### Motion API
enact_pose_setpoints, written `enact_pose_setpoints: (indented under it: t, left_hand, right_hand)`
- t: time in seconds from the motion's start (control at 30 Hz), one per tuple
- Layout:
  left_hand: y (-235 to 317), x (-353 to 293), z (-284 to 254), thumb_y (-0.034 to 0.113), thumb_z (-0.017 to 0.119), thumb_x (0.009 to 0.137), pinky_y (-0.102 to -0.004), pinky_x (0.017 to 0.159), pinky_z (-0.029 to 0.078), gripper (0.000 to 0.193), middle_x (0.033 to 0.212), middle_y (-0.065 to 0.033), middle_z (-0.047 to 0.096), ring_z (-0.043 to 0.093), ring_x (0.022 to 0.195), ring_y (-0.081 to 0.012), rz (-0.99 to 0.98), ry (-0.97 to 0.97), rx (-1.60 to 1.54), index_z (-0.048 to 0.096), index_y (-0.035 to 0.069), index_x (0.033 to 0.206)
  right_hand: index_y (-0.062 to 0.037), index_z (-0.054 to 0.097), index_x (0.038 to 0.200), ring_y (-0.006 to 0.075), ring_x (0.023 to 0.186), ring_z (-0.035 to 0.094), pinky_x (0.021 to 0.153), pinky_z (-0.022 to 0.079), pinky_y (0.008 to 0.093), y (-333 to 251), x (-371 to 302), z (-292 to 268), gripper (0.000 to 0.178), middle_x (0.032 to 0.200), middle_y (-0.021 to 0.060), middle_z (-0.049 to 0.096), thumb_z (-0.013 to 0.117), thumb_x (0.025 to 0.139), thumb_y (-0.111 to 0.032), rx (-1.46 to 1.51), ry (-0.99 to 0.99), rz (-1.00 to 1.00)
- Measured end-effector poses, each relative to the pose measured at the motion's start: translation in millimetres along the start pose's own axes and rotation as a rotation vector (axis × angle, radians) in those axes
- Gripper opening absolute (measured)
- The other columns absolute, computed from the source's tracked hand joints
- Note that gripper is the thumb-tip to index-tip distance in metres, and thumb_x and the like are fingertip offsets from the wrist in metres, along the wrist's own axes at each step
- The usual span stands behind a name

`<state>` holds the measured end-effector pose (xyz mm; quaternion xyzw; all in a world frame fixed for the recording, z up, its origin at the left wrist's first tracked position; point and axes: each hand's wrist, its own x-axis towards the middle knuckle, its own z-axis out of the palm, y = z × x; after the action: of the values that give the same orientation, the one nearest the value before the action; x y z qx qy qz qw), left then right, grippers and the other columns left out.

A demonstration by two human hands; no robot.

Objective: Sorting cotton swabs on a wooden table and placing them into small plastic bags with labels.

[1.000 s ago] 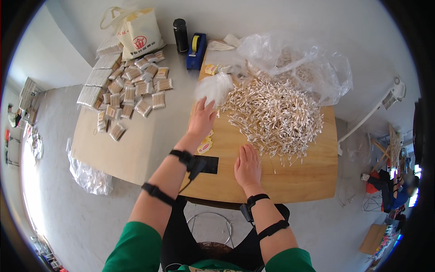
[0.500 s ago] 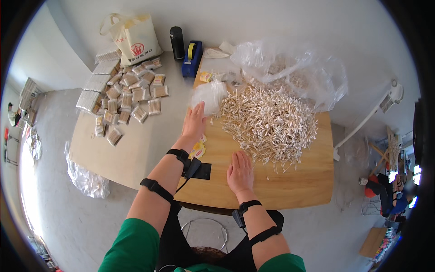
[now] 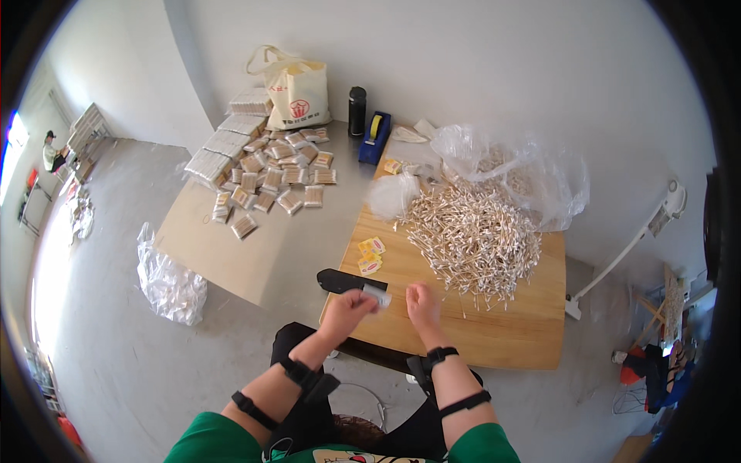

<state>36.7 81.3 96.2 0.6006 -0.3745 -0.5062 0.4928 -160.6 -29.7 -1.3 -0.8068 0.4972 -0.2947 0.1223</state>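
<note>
My left hand (image 3: 346, 315) is closed on the end of a small clear plastic bag (image 3: 378, 295), above the near edge of the wooden table. To its right my right hand (image 3: 423, 303) hovers with curled fingers; whatever they hold, if anything, is hidden. Beyond them lies a big heap of cotton swabs (image 3: 478, 239) with wooden sticks. Left of the heap rests a stack of clear plastic bags (image 3: 392, 195). Several small yellow cards (image 3: 371, 255) lie nearer to me, and a flat black object (image 3: 340, 282) sits just past my left hand.
Packed swab bundles (image 3: 289, 202) cover part of the grey tabletop, beside stacked packs (image 3: 210, 165) and a cloth tote bag (image 3: 297, 96). A black bottle (image 3: 356, 112) and blue tape dispenser (image 3: 375, 139) stand at the back. A large plastic bag (image 3: 532, 170) lies behind the heap.
My left hand has drawn back from the bag stack toward me and now holds one small bag. My right hand has lifted from the table and curled. The view has shifted.
</note>
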Motion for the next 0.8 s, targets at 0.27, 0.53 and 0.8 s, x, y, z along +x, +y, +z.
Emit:
enact_pose_setpoints:
  t: [0.27, 0.53, 0.8]
  left_hand:
    - [-40, -90, -2, 0.015, 0.072, 0.091, -0.0283, 0.074, 0.054, 0.017, 0.089, -0.0071, 0.073, 0.068, 0.081, -0.0132, -0.080, -0.113, -0.081, 0.068, -0.001, 0.097]
    - [-14, -142, 10, 0.022, 0.070, 0.091, -0.0333, 0.066, 0.053, 0.023, 0.076, -0.0094, 0.065, 0.065, 0.071, -0.0225, 0.387, 0.190, 0.565, 0.064, 0.001, 0.082]
    - [-42, -173, 14, 0.026, 0.062, 0.098, -0.0262, 0.068, 0.052, 0.029, 0.079, -0.0049, 0.069, 0.064, 0.072, -0.0109, -0.083, -0.013, -0.022, 0.067, -0.001, 0.089]
  right_hand:
    - [-0.0032, 0.065, 0.096, 0.0222, 0.071, 0.069, 0.065, 0.053, 0.0321, -127, -99, -78, 0.013, 0.077, 0.0145, 0.068, 0.062, 0.097, -0.016, 0.607, -0.360, 0.242]
    - [-0.0031, 0.066, 0.097, 0.0305, 0.071, 0.069, 0.062, 0.054, 0.0366, -156, -140, -115, 0.007, 0.081, 0.0155, 0.070, 0.065, 0.091, -0.007, 0.272, -0.170, -0.114]
    - [-0.0002, 0.070, 0.102, 0.0325, 0.071, 0.066, 0.068, 0.056, 0.0372, -176, -169, -129, 0.017, 0.078, 0.0129, 0.066, 0.068, 0.085, -0.002, 0.273, -0.040, -0.331]
